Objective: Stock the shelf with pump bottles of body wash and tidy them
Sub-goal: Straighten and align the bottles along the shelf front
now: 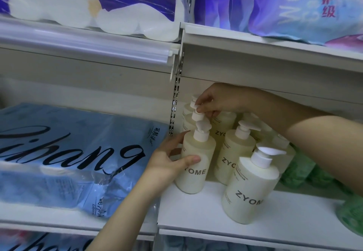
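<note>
- The front-left bottle [196,164] stands on the shelf [196,211], just beside a blue pack [68,142]; its body is gripped by the left hand [169,160], with the thumb laid across the label
- The pump head [197,115] of a bottle behind it is pinched by the fingertips of the right hand [216,99]
- The tidying step seems to be in hand
- Next, this pump should probably be turned to match the others, while the front bottle is kept steady, since the bottles stand very close
</note>
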`<action>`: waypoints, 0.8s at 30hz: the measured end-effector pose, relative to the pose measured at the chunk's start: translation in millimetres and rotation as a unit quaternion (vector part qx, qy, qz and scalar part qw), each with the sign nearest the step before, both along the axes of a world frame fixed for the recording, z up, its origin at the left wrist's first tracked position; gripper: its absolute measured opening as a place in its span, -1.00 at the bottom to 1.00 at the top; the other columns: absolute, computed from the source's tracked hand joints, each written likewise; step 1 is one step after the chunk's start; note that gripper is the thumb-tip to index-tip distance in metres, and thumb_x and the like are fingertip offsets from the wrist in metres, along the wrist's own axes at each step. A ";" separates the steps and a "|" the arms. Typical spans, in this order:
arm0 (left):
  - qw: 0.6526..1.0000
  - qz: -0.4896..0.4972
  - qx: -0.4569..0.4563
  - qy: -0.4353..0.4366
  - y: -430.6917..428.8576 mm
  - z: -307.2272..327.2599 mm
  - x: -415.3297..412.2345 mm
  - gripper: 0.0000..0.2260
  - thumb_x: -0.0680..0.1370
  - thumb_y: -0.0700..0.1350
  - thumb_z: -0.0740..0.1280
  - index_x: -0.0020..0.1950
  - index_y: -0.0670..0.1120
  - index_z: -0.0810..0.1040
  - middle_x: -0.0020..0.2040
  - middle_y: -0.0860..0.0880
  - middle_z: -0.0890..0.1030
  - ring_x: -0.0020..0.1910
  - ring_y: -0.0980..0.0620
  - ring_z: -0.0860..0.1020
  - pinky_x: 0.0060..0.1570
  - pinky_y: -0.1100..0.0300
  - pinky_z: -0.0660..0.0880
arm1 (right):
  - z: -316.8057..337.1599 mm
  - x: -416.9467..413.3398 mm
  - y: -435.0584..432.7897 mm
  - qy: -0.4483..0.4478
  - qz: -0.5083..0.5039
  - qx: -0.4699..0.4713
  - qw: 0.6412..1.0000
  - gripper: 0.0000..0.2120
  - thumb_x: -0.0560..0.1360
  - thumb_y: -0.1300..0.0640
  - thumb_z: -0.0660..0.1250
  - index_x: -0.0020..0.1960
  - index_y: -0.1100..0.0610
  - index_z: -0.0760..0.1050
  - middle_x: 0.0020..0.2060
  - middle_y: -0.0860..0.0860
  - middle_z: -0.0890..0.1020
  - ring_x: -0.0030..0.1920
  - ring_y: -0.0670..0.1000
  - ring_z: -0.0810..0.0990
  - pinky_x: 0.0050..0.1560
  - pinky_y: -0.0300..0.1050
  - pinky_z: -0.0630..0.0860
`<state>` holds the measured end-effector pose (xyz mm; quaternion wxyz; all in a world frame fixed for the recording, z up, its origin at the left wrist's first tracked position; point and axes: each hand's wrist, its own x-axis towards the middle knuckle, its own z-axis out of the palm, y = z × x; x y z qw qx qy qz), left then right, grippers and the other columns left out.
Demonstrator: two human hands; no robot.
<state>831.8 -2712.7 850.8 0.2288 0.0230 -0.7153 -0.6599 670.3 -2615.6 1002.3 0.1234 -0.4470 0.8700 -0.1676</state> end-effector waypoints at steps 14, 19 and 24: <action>1.000 -0.013 -0.022 -0.018 3.2 -3.8 28.5 -0.48 0.16 0.21 0.54 0.09 0.47 0.54 0.23 0.23 0.58 0.20 0.22 0.54 0.28 0.00 0.48 | 5.2 25.4 11.7 0.054 0.024 0.043 0.997 -0.83 0.55 0.03 0.37 0.06 0.10 0.60 -0.15 0.02 0.72 -0.23 -0.09 0.65 -0.21 -0.22 0.52; 1.000 -0.008 -0.015 -0.016 6.0 -5.4 30.9 -0.47 0.16 0.19 0.55 0.10 0.45 0.55 0.20 0.18 0.61 0.20 0.16 0.55 0.26 -0.03 0.50 | 6.8 30.2 16.3 0.059 0.036 0.056 0.996 -0.83 0.54 0.00 0.37 0.06 0.07 0.60 -0.10 0.04 0.72 -0.19 -0.05 0.64 -0.25 -0.26 0.51; 1.000 -0.002 0.005 -0.021 6.6 -9.2 30.7 -0.46 0.17 0.17 0.56 0.12 0.40 0.55 0.18 0.18 0.62 0.20 0.15 0.56 0.23 -0.02 0.52 | 10.1 30.9 20.6 0.018 0.025 0.054 0.998 -0.77 0.53 0.04 0.40 0.14 0.12 0.60 -0.01 0.10 0.70 -0.06 0.08 0.69 -0.07 -0.17 0.63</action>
